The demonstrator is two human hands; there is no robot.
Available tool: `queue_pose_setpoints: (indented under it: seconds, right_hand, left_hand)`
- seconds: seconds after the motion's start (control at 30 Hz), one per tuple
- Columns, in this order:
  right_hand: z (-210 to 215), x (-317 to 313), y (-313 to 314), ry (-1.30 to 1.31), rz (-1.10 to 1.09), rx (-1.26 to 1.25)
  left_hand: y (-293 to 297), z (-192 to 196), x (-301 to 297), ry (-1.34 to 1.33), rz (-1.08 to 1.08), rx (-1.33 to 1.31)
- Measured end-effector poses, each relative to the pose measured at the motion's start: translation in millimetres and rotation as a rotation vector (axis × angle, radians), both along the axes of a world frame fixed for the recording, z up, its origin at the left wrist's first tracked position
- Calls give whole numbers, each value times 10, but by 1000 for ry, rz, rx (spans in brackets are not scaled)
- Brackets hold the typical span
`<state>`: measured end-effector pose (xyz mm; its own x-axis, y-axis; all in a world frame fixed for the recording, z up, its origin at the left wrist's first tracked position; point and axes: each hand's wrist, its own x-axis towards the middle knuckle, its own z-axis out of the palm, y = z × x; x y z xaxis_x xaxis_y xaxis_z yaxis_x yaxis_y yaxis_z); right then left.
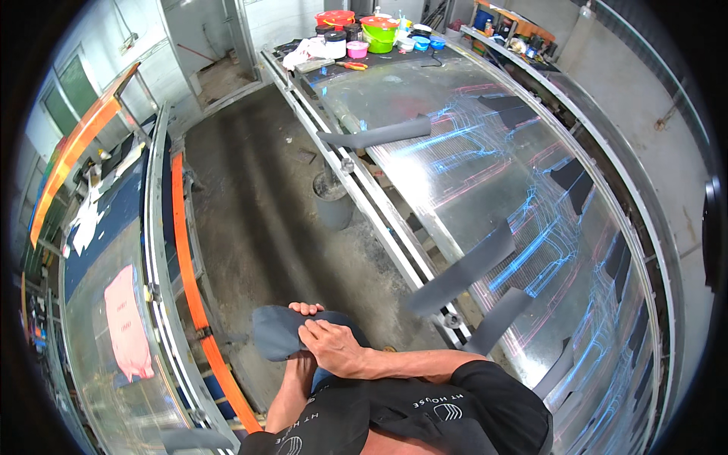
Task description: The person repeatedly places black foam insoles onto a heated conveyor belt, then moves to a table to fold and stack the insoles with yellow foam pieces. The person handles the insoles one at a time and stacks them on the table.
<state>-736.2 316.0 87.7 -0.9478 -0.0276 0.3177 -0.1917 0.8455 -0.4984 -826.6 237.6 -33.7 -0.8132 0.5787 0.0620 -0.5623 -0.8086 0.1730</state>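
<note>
At the far left a long glass-topped printing table (114, 379) runs along the edge of the view, with a pink cloth piece (127, 322) lying flat on it and an orange rail (193, 288) following its inner side. Between this table and the next lies a strip of bare concrete floor (250, 205). Low in the middle, close to the person's chest, both hands meet on a dark grey fabric piece (274, 332) — it is held in the air above the floor, not resting on either table. The left hand (305, 309) is under and behind the piece, only its fingertips showing curled over the top edge, so it grips the fabric. The right hand (334, 345) lies across the front of the fabric with fingers bent and pressed on it, pinching it against the left. To the right, the second long glass table (531, 152) stretches away, its surface showing blue and pink printed lines. More grey fabric pieces lie over its near rail — one (462, 269) just right of the hands, another (499, 322) beside it, and one (375, 135) farther up the table. At the far end stand a green bucket (379, 36) and small paint tubs (356, 48).
</note>
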Motion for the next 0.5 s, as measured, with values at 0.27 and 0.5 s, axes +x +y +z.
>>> queue_pose_setpoints:
  seconds: [0.27,0.5]
  right_hand:
    - [360,-1061,143,121,-118,-420]
    - [534,-1891,1504,135,-671,-1169]
  left_hand:
    - [25,608,-804,-48,-45,-116]
    - [-246,467,-1642,-240,24,-42]
